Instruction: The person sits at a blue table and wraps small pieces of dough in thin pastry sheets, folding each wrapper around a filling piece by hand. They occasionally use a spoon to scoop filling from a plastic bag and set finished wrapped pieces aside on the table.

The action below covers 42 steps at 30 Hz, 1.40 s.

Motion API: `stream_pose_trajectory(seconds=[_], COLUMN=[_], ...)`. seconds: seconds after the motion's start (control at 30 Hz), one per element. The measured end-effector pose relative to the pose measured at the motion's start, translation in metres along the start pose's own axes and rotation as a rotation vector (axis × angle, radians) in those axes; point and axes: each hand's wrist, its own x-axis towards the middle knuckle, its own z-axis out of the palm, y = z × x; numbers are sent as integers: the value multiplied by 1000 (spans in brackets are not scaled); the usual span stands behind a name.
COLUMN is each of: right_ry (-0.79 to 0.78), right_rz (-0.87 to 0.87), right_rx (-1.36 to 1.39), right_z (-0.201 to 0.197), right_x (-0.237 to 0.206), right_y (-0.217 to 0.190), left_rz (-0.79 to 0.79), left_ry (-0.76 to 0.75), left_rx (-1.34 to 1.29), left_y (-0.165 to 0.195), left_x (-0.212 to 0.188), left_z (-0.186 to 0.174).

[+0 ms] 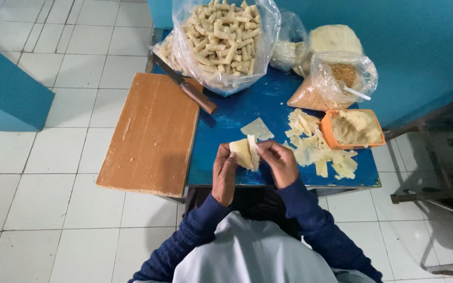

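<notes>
White tile floor, teal walls, and a small blue table point(226, 118) in front of me w/ a brown wooden board point(150, 133) lying along its left side, hanging off the edge. I'm holding a pale pastry wrapper point(246, 152) over the near part of the table, btwn both hands. My left hand point(224, 170) cups it from the left, fingers curled under and thumb up against it. My right hand point(280, 161) pinches its right edge, fingertips closed narrow on the folded flap. The wrapper is partly folded, standing up a bit.

Just beyond it, one flat wrapper sheet point(257, 128) lies on the table. To the right, a loose pile of more wrappers point(318, 152), touching an orange tub point(355, 129) of pale filling. A knife point(187, 86) w/ a brown handle lies across the board's far corner and the table. At the back, a big clear bag of finished rolls point(225, 36), and right of it a smaller bag of crumbs point(331, 84) w/ a white spoon point(356, 93) in it.
</notes>
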Motion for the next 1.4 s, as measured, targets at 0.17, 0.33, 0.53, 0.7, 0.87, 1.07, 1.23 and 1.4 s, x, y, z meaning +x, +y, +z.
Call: stream_pose_trajectory(seconds=[0.17, 0.33, 0.53, 0.7, 0.87, 1.07, 1.23, 1.4], right_ry=[-40, 17, -28, 27, 134, 124, 70, 3], right_rz=[-65, -40, 79, 232, 310, 417, 426, 474], right_rx=[-90, -126, 394, 691, 861, 1054, 1086, 1239], right_z=[13, 8, 0, -7, -14, -25, -25, -9], right_x=[-11, -14, -13, -7, -1, 4, 6, -2], right_y=[-10, 1, 24, 31, 39, 52, 47, 24], left_rz=[34, 45, 36, 39, 57, 110, 142, 100], left_ry=[91, 95, 159, 150, 240, 240, 263, 258], left_rx=[341, 234, 352, 182, 106, 95, -13, -11], left_y=[4, 5, 2, 0, 2, 9, 17, 22], left_x=[4, 2, 0, 0, -2, -10, -12, -16], left_z=[17, 22, 14, 9, -2, -19, -25, -26])
